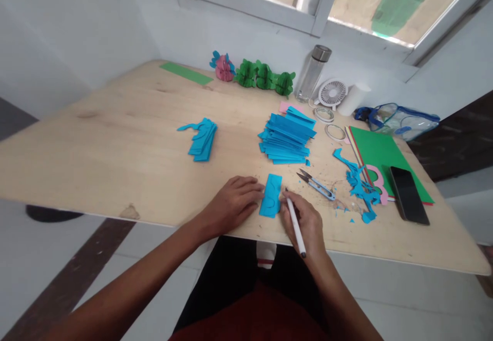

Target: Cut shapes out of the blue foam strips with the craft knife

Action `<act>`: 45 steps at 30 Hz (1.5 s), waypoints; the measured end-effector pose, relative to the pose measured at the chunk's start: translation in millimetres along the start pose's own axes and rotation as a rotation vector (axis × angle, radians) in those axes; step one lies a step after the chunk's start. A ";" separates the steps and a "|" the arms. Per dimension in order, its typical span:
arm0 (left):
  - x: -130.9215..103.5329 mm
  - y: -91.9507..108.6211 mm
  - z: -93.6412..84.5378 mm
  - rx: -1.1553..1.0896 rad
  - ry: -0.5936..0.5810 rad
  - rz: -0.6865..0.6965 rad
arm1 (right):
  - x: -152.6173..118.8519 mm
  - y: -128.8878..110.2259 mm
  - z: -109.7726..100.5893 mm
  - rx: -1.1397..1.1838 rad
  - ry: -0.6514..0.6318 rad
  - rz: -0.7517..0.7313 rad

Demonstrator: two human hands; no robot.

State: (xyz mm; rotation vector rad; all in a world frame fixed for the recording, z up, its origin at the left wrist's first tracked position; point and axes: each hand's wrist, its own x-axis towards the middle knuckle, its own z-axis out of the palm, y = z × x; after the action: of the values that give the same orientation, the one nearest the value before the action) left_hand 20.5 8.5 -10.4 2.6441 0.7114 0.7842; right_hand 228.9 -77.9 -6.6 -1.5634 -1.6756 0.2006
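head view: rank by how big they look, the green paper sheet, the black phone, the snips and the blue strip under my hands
1. green paper sheet, clearly the largest.
2. black phone.
3. snips and blue strip: too alike to rank; the strip is wider, the snips a little longer, and the left hand covers part of the strip's edge.

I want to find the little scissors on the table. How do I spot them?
Start at the big pile of blue paper strips in the middle of the wooden table. Look just below it, to the right of the hand holding the pen. The scissors are small snips with metal blades and a blue handle, lying alone.
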 end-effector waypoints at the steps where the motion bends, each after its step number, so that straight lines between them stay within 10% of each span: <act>1: 0.7 -1.4 -0.3 -0.008 -0.020 0.001 | -1.9 1.5 -1.0 -0.018 -0.003 -0.042; 45: 0.4 -0.3 3.1 0.014 -0.034 -0.032 | 0.8 -11.4 -1.8 -0.320 -0.236 -0.262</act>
State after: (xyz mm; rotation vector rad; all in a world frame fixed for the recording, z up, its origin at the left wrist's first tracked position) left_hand 22.4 8.5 -12.8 2.6454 0.7505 0.7268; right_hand 221.4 -80.4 2.0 -1.5721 -2.1640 -0.0236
